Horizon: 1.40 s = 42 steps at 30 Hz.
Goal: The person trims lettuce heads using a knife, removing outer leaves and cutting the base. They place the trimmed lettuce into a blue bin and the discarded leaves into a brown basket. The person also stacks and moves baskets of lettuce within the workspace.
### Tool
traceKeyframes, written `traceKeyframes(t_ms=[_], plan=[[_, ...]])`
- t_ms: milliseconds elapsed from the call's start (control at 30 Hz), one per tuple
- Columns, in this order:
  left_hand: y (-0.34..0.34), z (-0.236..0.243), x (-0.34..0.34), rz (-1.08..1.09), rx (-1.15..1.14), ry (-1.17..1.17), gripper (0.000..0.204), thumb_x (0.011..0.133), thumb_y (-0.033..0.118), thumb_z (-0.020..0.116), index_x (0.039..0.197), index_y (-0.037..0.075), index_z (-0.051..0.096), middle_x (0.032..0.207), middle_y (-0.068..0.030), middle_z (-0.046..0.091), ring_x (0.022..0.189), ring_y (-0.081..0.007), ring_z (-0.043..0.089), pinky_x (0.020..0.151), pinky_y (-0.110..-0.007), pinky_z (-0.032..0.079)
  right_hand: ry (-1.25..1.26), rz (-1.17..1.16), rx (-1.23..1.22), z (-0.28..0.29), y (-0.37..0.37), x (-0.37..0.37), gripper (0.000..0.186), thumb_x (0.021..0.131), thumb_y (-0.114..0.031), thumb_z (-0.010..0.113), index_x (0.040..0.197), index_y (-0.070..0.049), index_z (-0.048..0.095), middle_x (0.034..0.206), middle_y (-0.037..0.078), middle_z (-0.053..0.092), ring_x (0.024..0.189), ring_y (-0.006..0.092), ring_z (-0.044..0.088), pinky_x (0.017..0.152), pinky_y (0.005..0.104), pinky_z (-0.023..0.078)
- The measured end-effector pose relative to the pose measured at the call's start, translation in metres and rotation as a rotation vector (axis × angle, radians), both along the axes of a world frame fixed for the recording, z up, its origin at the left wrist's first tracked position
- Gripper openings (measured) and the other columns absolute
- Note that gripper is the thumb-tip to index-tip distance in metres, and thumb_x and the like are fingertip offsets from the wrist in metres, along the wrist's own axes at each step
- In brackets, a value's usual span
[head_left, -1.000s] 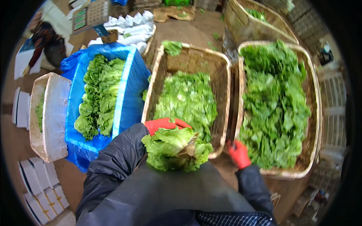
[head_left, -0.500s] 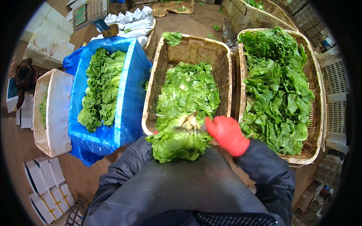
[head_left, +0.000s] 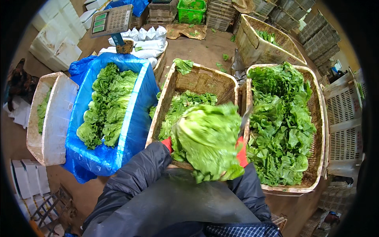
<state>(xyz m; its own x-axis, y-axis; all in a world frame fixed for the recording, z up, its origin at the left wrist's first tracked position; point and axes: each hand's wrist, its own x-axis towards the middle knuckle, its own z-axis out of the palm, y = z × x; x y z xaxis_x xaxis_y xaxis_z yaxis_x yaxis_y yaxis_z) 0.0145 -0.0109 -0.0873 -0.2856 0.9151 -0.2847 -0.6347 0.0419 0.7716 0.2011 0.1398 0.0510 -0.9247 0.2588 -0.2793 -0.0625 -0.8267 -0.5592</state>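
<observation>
A leafy green head of lettuce (head_left: pixel 207 138), blurred by motion, is held up in front of me over the near end of the middle crate (head_left: pixel 151 130). My left hand (head_left: pixel 167 143), in a red glove, grips it from the left by its pale cut base; the fingers are hidden behind the leaves. On its other side my red-gloved right hand (head_left: pixel 241 152) presses against the leaves. A knife (head_left: pixel 246 117) juts up from that hand, its blade beside the crate's right rim. Loose leaves (head_left: pixel 192 98) lie inside the middle crate.
Left stands a box lined with blue plastic (head_left: pixel 136 100), holding rows of lettuce, beside a white foam box (head_left: pixel 59 122). A crate heaped with lettuce (head_left: pixel 282 126) is at right. Behind are a scale (head_left: pixel 111 21), white wrapped packs (head_left: pixel 148 45) and another large crate (head_left: pixel 252 51).
The lettuce has risen from my lap to above the middle crate and turned, its cut base now facing left. My right hand has moved down against its side. The view has tilted up.
</observation>
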Motion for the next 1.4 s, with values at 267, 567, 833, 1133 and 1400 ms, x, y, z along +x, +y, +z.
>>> traceKeyframes(t_ms=[267,567,833,1133,1400], plan=[[-0.110,-0.031,-0.042,-0.609,-0.647,1.199,0.063,0.077,0.043,0.061,0.127,0.008,0.048,0.113,-0.0180,0.059,0.103,-0.0315,0.058,0.088,-0.040,0.045,-0.133,0.090,2.270,0.096,0.017,-0.034,0.034,0.059,0.006,0.064,0.090,-0.007,0.061,0.072,0.011,0.056,0.063,0.0256,0.058,0.055,0.0331,0.046],[0.007,0.070,-0.003,0.025,0.223,-0.590,0.061,0.088,0.047,0.053,0.131,0.006,0.041,0.125,-0.0128,0.052,0.114,-0.0250,0.051,0.097,-0.040,0.042,-0.378,-0.317,0.776,-0.011,-0.024,0.039,0.052,0.077,-0.015,0.068,0.123,-0.003,0.046,0.102,0.008,0.059,0.076,0.0171,0.060,0.052,0.0302,0.051],[-0.024,0.097,-0.022,-0.589,0.162,0.694,0.022,0.091,0.019,0.048,0.097,0.002,0.060,0.083,-0.0008,0.058,0.076,-0.0084,0.050,0.067,-0.024,0.043,-0.161,0.017,1.962,0.043,-0.026,0.037,0.021,0.077,-0.007,0.062,0.097,-0.006,0.059,0.074,0.008,0.058,0.064,0.0207,0.059,0.054,0.0317,0.046],[-0.034,0.109,0.012,-0.541,0.092,0.248,0.027,0.093,0.019,0.048,0.113,0.003,0.056,0.106,-0.0063,0.060,0.097,-0.0116,0.055,0.087,-0.027,0.044,-0.564,0.177,2.556,0.011,0.020,0.010,0.025,0.072,-0.011,0.057,0.096,-0.009,0.058,0.062,0.006,0.048,0.056,0.0245,0.054,0.048,0.0376,0.044],[-0.021,0.143,0.007,-0.450,0.062,0.036,0.034,0.092,0.013,0.049,0.124,0.004,0.049,0.116,-0.0079,0.057,0.102,-0.0139,0.055,0.092,-0.029,0.042,0.433,0.169,2.037,0.084,-0.031,-0.034,0.047,0.060,0.005,0.062,0.104,-0.012,0.064,0.090,0.010,0.066,0.071,0.0255,0.063,0.062,0.0306,0.052]])
